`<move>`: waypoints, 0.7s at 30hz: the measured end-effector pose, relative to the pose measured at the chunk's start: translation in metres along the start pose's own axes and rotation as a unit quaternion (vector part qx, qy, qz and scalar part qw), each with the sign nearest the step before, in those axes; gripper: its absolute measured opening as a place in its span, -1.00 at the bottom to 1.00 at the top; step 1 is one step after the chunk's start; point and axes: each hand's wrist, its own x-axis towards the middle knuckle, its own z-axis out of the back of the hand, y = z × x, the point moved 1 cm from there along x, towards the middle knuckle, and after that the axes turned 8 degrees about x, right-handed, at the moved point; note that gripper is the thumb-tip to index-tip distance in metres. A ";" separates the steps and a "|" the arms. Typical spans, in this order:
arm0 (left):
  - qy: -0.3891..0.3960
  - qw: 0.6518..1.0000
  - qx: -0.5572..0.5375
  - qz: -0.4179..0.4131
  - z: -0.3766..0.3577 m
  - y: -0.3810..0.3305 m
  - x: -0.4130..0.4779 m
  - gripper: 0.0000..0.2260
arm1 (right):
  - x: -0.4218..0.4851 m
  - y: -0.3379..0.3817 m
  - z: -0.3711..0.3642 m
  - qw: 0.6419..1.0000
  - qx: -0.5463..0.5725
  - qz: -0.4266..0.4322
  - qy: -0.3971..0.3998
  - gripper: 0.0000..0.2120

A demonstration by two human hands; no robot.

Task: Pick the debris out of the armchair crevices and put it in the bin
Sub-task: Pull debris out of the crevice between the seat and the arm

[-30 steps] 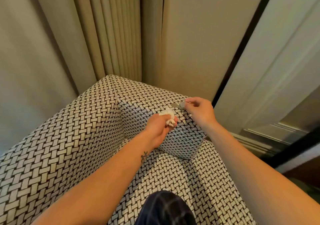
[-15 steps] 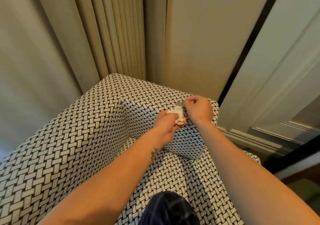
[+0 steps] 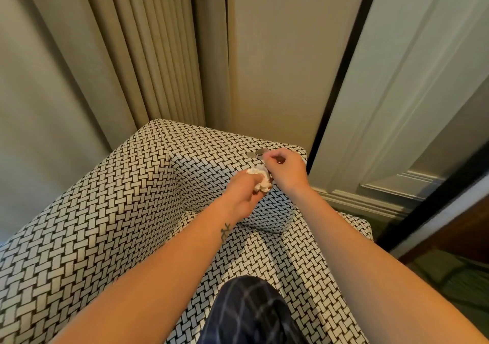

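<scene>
An armchair in black-and-white woven fabric fills the lower view. My left hand grips a crumpled white tissue just above the inner side of the right armrest. My right hand hovers over the top of that armrest with curled fingers. Its fingertips pinch one of two grey coins that lie there, the right one. No bin is in view.
Beige pleated curtains and a wall panel stand behind the chair. A white panelled door with a dark frame is at the right. My knee in dark checked cloth rests on the seat cushion.
My right hand has moved a little forward along the armrest top, and two coins now show beside its fingertips. The left hand has kept hold of the tissue.
</scene>
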 end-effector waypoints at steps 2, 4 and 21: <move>0.022 1.000 0.012 0.000 -0.008 0.005 -0.008 -0.76 | -0.013 0.000 0.011 1.000 0.011 -0.002 0.003 -0.90; 0.040 0.999 0.023 0.002 -0.019 0.012 -0.016 -0.73 | -0.028 -0.001 0.024 1.000 0.010 0.004 0.007 -0.89; 0.212 0.963 0.155 0.058 -0.172 0.169 -0.058 -0.79 | -0.164 -0.107 0.226 0.993 -0.007 -0.060 -0.106 -0.81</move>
